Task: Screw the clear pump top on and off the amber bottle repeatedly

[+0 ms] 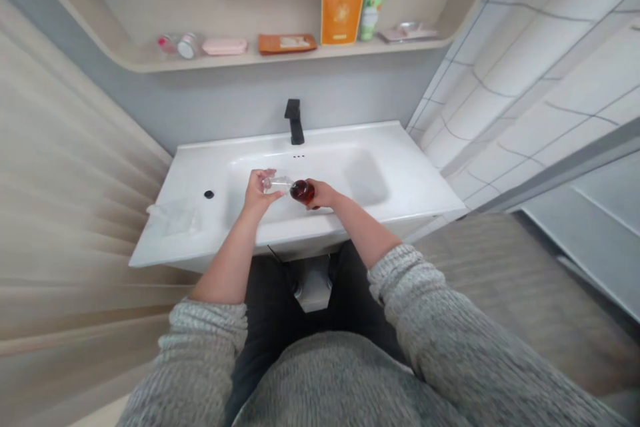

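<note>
Left hand (257, 192) curled, fingers pinching a clear tube-like piece (276, 183). Right hand (320, 194) closed around a dark red bottle (303, 191). The two items met end to end, held over the white sink (425, 193) basin; couldn't tell if they were joined or just touching. Grey knit sleeves (405, 280) ran in from the near edge. Black tap (295, 121) stood behind the basin. Beyond it, on the shelf (380, 47): pink soap box (225, 47), orange pouch (343, 3), green tube (376, 0).
</note>
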`<act>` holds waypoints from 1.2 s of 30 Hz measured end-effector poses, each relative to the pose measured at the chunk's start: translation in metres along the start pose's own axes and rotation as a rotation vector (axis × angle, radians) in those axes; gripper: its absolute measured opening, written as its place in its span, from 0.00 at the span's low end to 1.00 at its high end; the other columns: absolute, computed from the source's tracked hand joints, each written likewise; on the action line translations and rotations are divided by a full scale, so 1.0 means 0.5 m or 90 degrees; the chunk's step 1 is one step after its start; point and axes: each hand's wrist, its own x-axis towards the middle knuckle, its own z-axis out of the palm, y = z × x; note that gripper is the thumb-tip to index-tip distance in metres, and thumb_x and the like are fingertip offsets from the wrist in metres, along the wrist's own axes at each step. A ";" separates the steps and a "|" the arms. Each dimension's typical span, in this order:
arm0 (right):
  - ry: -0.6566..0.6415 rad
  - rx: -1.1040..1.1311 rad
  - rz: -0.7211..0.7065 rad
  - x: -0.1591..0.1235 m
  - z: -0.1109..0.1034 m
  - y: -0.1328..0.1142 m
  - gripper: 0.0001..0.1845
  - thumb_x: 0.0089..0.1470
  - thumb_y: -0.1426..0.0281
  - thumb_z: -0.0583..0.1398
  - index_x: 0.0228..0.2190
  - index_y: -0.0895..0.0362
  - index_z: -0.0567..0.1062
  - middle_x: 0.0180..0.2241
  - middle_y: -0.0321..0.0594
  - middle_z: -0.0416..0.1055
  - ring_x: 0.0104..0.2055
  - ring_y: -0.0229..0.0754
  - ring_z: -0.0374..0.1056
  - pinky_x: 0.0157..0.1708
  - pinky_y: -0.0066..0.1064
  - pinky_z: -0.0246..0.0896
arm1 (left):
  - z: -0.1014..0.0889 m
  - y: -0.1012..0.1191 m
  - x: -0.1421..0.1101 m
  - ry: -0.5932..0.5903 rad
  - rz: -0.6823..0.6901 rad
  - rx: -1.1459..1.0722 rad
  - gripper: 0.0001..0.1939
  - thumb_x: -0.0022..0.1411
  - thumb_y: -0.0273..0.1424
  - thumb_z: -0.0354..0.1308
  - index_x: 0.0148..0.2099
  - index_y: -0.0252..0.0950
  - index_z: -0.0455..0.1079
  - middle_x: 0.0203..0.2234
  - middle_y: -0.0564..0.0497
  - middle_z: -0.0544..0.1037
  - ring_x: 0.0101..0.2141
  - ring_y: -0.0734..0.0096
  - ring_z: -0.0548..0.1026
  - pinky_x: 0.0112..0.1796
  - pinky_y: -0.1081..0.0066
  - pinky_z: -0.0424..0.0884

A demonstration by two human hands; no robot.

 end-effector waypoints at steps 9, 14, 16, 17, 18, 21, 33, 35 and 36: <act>0.014 -0.006 -0.020 0.004 -0.001 0.005 0.44 0.34 0.77 0.77 0.57 0.56 0.79 0.47 0.42 0.86 0.43 0.51 0.82 0.38 0.33 0.80 | 0.000 0.015 0.012 -0.021 -0.002 0.013 0.46 0.32 0.43 0.89 0.45 0.45 0.60 0.52 0.47 0.80 0.53 0.55 0.79 0.52 0.56 0.75; 0.007 0.014 -0.011 0.001 -0.001 0.001 0.44 0.35 0.77 0.76 0.58 0.56 0.78 0.45 0.41 0.86 0.39 0.48 0.81 0.34 0.31 0.78 | -0.003 0.020 0.019 -0.029 0.000 0.030 0.45 0.32 0.41 0.88 0.45 0.45 0.61 0.53 0.46 0.81 0.53 0.55 0.80 0.48 0.59 0.74; 0.013 0.012 -0.014 0.001 -0.001 0.000 0.44 0.35 0.77 0.76 0.57 0.55 0.78 0.45 0.40 0.86 0.38 0.47 0.81 0.34 0.30 0.78 | -0.002 0.024 0.024 -0.033 0.006 0.037 0.44 0.33 0.40 0.88 0.45 0.45 0.61 0.53 0.46 0.81 0.54 0.53 0.80 0.48 0.58 0.73; 0.014 0.015 -0.016 0.001 -0.002 0.001 0.44 0.35 0.77 0.76 0.57 0.55 0.78 0.45 0.40 0.86 0.38 0.47 0.81 0.33 0.30 0.77 | -0.002 0.027 0.026 -0.036 0.008 0.041 0.44 0.33 0.39 0.88 0.45 0.45 0.62 0.53 0.46 0.82 0.54 0.52 0.80 0.48 0.58 0.73; 0.012 0.019 -0.018 0.001 -0.002 0.001 0.43 0.36 0.76 0.76 0.57 0.55 0.78 0.45 0.41 0.86 0.38 0.47 0.81 0.33 0.30 0.77 | -0.001 0.029 0.029 -0.037 0.010 0.046 0.43 0.33 0.39 0.88 0.45 0.45 0.62 0.53 0.46 0.82 0.55 0.52 0.80 0.48 0.58 0.73; 0.019 0.021 -0.029 0.000 -0.003 0.003 0.43 0.36 0.75 0.76 0.57 0.54 0.78 0.46 0.41 0.86 0.39 0.49 0.82 0.34 0.32 0.78 | 0.000 0.038 0.037 -0.043 0.009 0.056 0.42 0.33 0.38 0.87 0.44 0.45 0.62 0.52 0.46 0.82 0.55 0.53 0.80 0.46 0.60 0.72; 0.062 -0.001 -0.056 -0.001 -0.006 -0.002 0.42 0.36 0.74 0.79 0.55 0.53 0.79 0.45 0.38 0.86 0.47 0.54 0.83 0.47 0.37 0.79 | 0.004 0.080 0.072 -0.092 -0.003 0.099 0.40 0.34 0.34 0.85 0.44 0.45 0.62 0.49 0.48 0.82 0.53 0.54 0.80 0.45 0.63 0.69; 0.072 0.005 -0.058 -0.004 -0.006 -0.006 0.42 0.36 0.74 0.79 0.56 0.53 0.79 0.45 0.39 0.86 0.46 0.54 0.83 0.46 0.37 0.79 | 0.008 0.089 0.076 -0.095 -0.002 0.098 0.41 0.34 0.33 0.85 0.44 0.45 0.62 0.49 0.48 0.82 0.52 0.54 0.79 0.45 0.63 0.68; 0.080 0.007 -0.061 -0.005 -0.006 -0.008 0.43 0.36 0.74 0.79 0.56 0.53 0.79 0.45 0.39 0.86 0.47 0.54 0.83 0.47 0.38 0.79 | 0.010 0.095 0.078 -0.098 0.000 0.096 0.41 0.34 0.34 0.85 0.44 0.45 0.62 0.50 0.48 0.82 0.52 0.55 0.79 0.45 0.62 0.68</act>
